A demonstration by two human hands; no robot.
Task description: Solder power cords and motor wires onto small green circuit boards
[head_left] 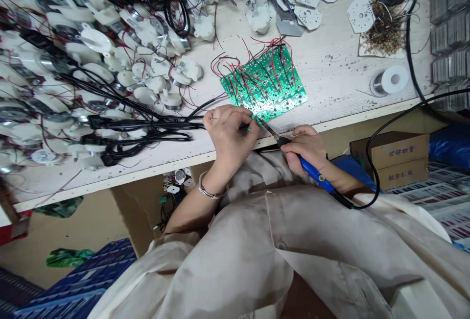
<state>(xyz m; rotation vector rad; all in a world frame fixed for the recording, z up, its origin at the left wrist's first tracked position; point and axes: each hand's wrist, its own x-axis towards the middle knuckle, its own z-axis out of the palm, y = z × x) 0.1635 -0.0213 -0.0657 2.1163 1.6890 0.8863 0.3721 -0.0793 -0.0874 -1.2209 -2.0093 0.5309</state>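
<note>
Green circuit board [273, 86]: lying on the bench [338, 69], just beyond both hands and nearly centred ahead of the body.
Long axis: running left to right, slanting farther from the body toward the right end.
Left hand [233, 130], the nearer: overlapping the board's near edge at the left, seemingly pinching a black cable [176, 125] between thumb and fingers, with the end partly hiding.
Right hand [306, 147]: gripping a soldering iron [316, 172], sitting apart from the board, off the near edge to the right.
Iron tip [262, 123]: angling leftward and away to the near edge, just beside the left fingertips; touching or hovering, impossible to tell.
</note>
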